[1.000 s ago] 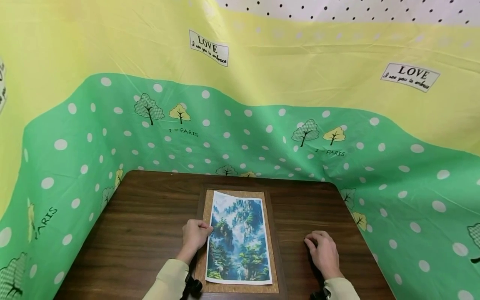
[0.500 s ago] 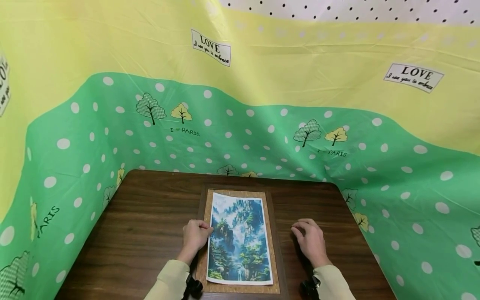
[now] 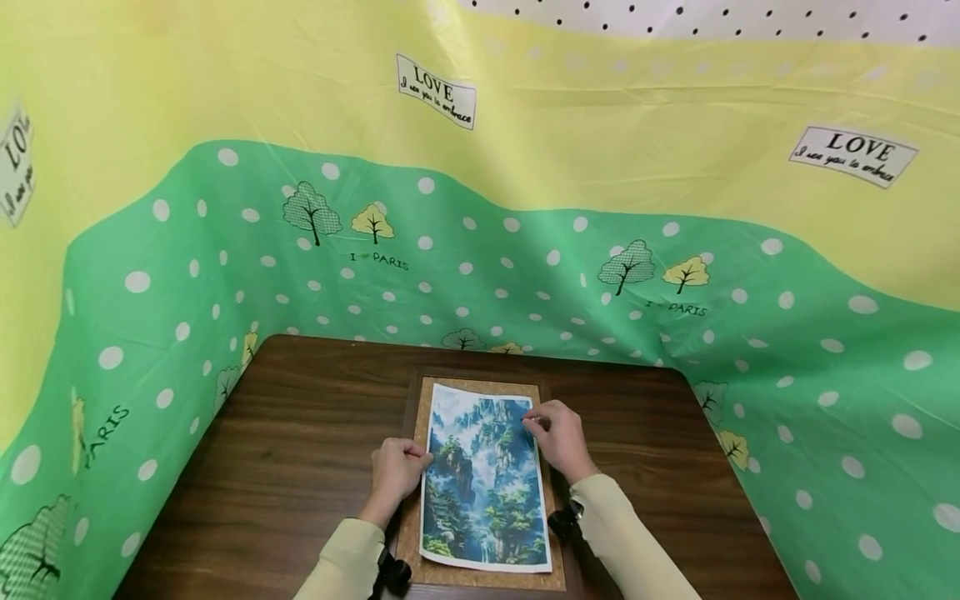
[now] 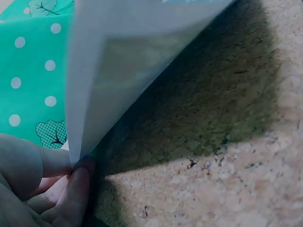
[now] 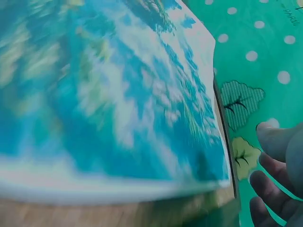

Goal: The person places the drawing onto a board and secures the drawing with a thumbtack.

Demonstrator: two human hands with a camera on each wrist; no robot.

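Right hand (image 3: 561, 437) has moved in from the surface (image 3: 300, 433) to the upper right edge of the poster (image 3: 486, 492)

Half a second ago that hand was apart from the sheet; the left hand (image 3: 395, 473) stays at the left edge, thumb and fingers pinching the paper. Right fingers are bent, tips close together from above; a dark speck shows there, too small to identify, so whether they hold anything cannot be told. Contact with the poster is unclear too: the right wrist view puts the fingers just beside its edge.

Showing misty blue cliffs, the poster lies lengthwise over a cork board (image 4: 227, 184), which borders it on the surface.

Likeliest trouble is a slip or skew. The pinched edge is raised, its underside and shadow showing in the left wrist view, and the near edge bows upward too. Pressing on the right while the left pulls could drag the sheet off line or crease it; letting go on the left could let that side shift.

Pale sleeves (image 3: 633, 533) and black wrist cameras (image 3: 393, 573) sit close beside the board, where a low forearm might brush the paper. Behind and along both sides hangs green and yellow cloth (image 3: 525, 275) printed with dots and trees, well apart from the hands.
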